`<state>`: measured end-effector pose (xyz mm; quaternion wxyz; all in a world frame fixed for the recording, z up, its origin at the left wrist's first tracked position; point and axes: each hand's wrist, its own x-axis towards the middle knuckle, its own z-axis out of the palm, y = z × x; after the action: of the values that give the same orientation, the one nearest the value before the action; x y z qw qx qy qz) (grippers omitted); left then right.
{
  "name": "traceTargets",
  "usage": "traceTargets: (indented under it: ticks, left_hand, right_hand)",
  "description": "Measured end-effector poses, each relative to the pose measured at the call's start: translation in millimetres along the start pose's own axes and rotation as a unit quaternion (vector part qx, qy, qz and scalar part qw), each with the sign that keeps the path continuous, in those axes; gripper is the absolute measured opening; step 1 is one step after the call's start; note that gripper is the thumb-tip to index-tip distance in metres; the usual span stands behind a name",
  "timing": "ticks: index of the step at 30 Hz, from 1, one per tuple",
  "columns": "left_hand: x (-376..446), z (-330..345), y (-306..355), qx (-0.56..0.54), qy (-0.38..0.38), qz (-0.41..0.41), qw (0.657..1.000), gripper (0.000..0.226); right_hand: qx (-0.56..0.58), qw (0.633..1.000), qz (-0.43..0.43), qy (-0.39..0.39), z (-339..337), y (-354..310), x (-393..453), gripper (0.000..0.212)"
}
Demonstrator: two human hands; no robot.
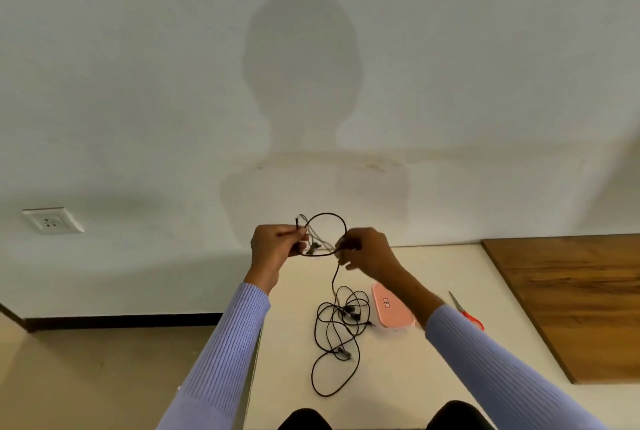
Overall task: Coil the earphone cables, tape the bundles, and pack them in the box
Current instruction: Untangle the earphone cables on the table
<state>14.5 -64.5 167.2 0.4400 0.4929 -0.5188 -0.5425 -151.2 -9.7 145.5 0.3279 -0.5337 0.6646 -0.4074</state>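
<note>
Both hands are raised above the white table (415, 377). My left hand (275, 246) pinches one side of a black cable loop (327, 215), with the plug end sticking up past its fingers. My right hand (367, 251) pinches the loop's other side. From there the same black earphone cable (337, 332) hangs down into a loose tangle on the table, with earbuds in it. A pink box (389, 308) with its lid on lies just right of the tangle.
Red-handled scissors (465, 311) lie right of the box. A brown wooden board (575, 301) covers the table's right part. The table's left edge runs near my left sleeve, with floor beyond. A wall socket (52, 220) sits at the left.
</note>
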Motion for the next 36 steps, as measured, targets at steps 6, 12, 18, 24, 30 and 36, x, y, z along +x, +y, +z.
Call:
traceTargets:
  ticks: [6,12,18,24,30,36]
  left_hand:
    - [-6.5,3.1,-15.7,0.081,-0.115,0.005,0.990,0.016]
    - [-10.0,11.1,-7.7,0.111,-0.175,0.037,0.978,0.018]
    - [-17.0,6.5,-7.2,0.015,-0.135,0.006,0.991,0.020]
    - [-19.4,5.1,-36.6,0.043,-0.084,0.017,0.995,0.022]
    - [-19.7,26.8,-79.6,0.151,-0.162,0.023,0.975,0.012]
    - [-6.8,12.5,-93.4,0.177,-0.065,0.018,0.982,0.012]
  right_hand:
    - [-0.005,0.997,-0.074,-0.018,-18.0,-32.8,1.9,0.031]
    - [-0.087,0.988,-0.085,-0.100,-9.5,-31.5,2.7,0.068]
    - [-0.155,0.983,-0.062,-0.072,-13.7,-36.0,8.6,0.024]
    - [0.029,0.999,-0.030,-0.032,-22.6,-43.9,6.7,0.011]
    - [0.089,0.994,-0.068,0.000,-31.3,-57.9,1.1,0.018]
    - [0.039,0.992,-0.089,0.079,-66.2,-45.9,2.0,0.015]
